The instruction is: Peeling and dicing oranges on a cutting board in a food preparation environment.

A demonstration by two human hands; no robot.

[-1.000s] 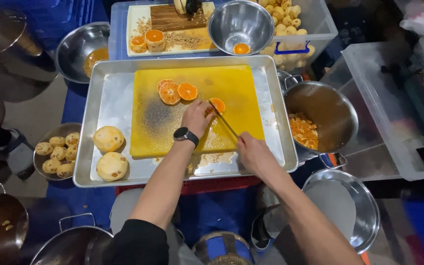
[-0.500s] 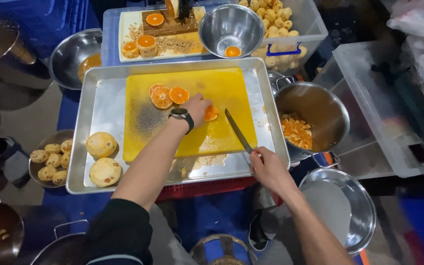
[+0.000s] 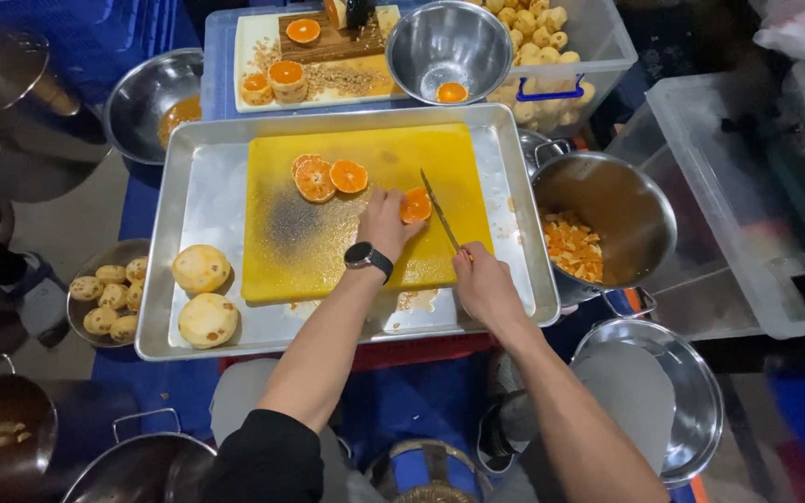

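Left hand (image 3: 386,222): lies on the yellow cutting board (image 3: 328,233), fingers curled over an orange half (image 3: 416,204) and pinning it down; a dark watch sits on the wrist.
Orange half: cut face up, toward the board's 3 o'clock side, touching the left fingertips at its 9 o'clock edge.
Right hand (image 3: 483,281): fingers clenched round the handle of a knife (image 3: 441,211), at the board's 5 o'clock corner.
Knife axis: long and thin, running from the handle at 5 o'clock up to the tip at 11 o'clock; the blade passes just beside the orange half on its 3 o'clock side. Whether steel touches fruit I cannot tell.
Orange slices (image 3: 326,176): a small cluster, cut faces up, at the board's 12 o'clock part, near the left hand but apart from it.
Board edges: long axis runs 9 to 3 o'clock; it lies inside a metal tray (image 3: 199,191), with bare tray showing at 9 o'clock and a narrow strip at 3 o'clock.
Peeled fruits (image 3: 203,293): two pale round ones on the tray at 8 o'clock, well apart from the hands.
Open room: the board's middle and 7 o'clock part are bare, with a dark smear.
Steel pot (image 3: 621,207): just beside the tray at 3 o'clock, holding orange peel scraps (image 3: 572,247).
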